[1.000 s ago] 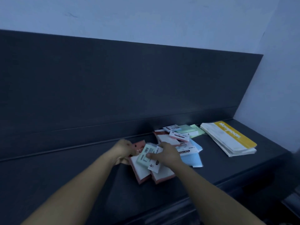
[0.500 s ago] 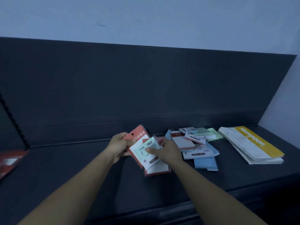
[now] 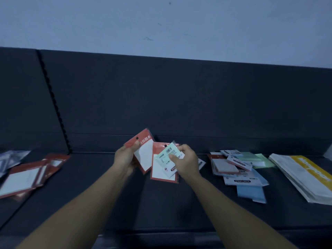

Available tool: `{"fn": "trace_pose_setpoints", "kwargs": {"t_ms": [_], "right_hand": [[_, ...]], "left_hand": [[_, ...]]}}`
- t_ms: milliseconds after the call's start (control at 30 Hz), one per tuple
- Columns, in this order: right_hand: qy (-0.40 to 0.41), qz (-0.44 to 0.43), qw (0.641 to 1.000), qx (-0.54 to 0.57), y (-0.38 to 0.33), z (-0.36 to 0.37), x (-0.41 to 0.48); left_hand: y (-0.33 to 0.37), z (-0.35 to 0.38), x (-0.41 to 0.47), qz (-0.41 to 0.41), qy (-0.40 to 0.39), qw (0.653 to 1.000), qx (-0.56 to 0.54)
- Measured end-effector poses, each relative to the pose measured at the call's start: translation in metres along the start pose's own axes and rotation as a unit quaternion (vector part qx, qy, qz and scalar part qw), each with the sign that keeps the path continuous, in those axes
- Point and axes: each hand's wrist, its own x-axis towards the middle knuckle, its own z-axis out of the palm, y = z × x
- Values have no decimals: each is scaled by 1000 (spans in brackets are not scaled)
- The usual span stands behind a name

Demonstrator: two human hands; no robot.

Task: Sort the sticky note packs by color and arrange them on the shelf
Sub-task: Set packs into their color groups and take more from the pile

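A: Containers, contents?
B: Dark shelf [image 3: 161, 209] as holder. At 9 o'clock from the hands: pile of red-framed packs [image 3: 27, 175], flat, overlapping. At 3 o'clock: mixed pile [image 3: 239, 169], all touching, with pink pad [image 3: 225, 167] on top, green pads [image 3: 258, 159] at its 1 o'clock, blue pack [image 3: 250, 193] at its 6. Further out at 3: paper stack [image 3: 305, 177] with yellow band, lying flat.
A: Hands?
B: Both up over the shelf mid-frame, forearms in from 6 o'clock. First, left hand [image 3: 125, 159] curled round red-header pack [image 3: 143, 155], thumb pressed on the header beside the hang hole. Then right hand [image 3: 185, 162] pinching a fan of three: second red pack [image 3: 161, 174] at the back, white-labelled pack [image 3: 171, 170] over it, mint pack [image 3: 165, 156] on top. Thumb in front, fingers over the top edge.
A: Which way pointing?
B: Red-header pack: face to camera, long axis roughly 11 to 5, header end up. Second red pack: near upright, 12 to 6, header up. Mint pack: tilted, barcode end toward 1 o'clock. Two held red packs meeting at 3 o'clock of left hand; touching or overlapping, cannot tell.
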Motion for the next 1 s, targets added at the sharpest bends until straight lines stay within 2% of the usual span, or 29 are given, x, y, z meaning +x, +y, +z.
{"fn": "trace_pose_setpoints", "kwargs": {"t_ms": [467, 733, 1000], "right_hand": [[-107, -36, 991, 70, -66, 121, -20], [-35, -61, 996, 53, -109, 213, -47], [-18, -66, 998, 4, -143, 294, -72]], "left_hand": [[59, -122, -12, 52, 93, 994, 22], [92, -197, -9, 91, 140, 986, 17], [123, -276, 8, 108, 140, 972, 154]]}}
